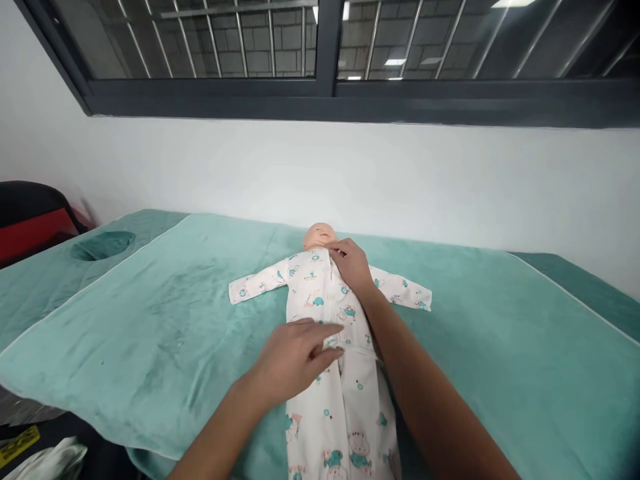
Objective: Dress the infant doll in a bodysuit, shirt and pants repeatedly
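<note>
A baby doll lies on its back, its head toward the wall. It is dressed in a white long-sleeved baby romper printed with small green and pink animals. The sleeves spread out to both sides, and a front seam runs down the middle. At the collar, beside the doll's chin, the fingers of my right hand are pinched on the romper's neck edge. Over the waist rests my left hand, thumb and forefinger apart, nothing visible between them. My right forearm hides part of the romper's side.
A green plush cover spreads over the bed, with a round hole at the left. Behind it rises a white wall under a dark-framed window. A black and red object stands at the left; crumpled cloth lies lower left.
</note>
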Demonstrator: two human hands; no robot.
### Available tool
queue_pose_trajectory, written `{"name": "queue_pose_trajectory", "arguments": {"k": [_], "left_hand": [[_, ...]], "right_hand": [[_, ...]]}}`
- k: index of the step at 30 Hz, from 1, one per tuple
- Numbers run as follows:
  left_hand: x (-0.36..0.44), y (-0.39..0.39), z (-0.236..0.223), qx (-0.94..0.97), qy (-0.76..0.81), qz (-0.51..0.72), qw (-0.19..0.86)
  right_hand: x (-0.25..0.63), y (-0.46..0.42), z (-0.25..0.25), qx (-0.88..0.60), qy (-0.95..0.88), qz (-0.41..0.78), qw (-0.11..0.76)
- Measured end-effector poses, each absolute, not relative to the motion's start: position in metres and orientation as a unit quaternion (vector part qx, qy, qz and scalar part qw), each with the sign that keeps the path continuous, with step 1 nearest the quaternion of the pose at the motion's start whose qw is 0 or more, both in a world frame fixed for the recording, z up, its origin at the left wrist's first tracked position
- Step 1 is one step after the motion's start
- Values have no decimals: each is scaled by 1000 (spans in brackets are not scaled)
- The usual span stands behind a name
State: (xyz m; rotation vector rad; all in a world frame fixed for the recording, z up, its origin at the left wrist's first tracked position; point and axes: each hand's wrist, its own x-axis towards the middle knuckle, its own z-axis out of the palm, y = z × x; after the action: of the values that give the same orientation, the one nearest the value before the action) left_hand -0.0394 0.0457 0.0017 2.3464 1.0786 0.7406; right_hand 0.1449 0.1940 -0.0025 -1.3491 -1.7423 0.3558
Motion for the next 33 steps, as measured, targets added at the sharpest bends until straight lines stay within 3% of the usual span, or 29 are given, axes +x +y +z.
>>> {"name": "queue_pose_trajectory", "arguments": {"k": [3,6,10,14,20,26,33], "left_hand": [[-45,69,10,727,469,388,318],[-39,112,21,637,537,471,291],[-15,171,34,654,554,439,269],[7,200,40,689,587,338,258],[9,199,35,706,589,304,250],[7,201,23,691,591,350,225],[7,188,30,554,522,482,434]], "right_hand": [[144,194,-4,-562,-635,205,488],[144,190,4,-608,-626,200,445],[144,183,19,-660,-646,190,333],[149,184,21,-665,-638,221,320],[158,191,12,-643,-630,246,359],[158,192,7,-623,-557,278,473],[147,192,-1,-532,-522,344,570]]}}
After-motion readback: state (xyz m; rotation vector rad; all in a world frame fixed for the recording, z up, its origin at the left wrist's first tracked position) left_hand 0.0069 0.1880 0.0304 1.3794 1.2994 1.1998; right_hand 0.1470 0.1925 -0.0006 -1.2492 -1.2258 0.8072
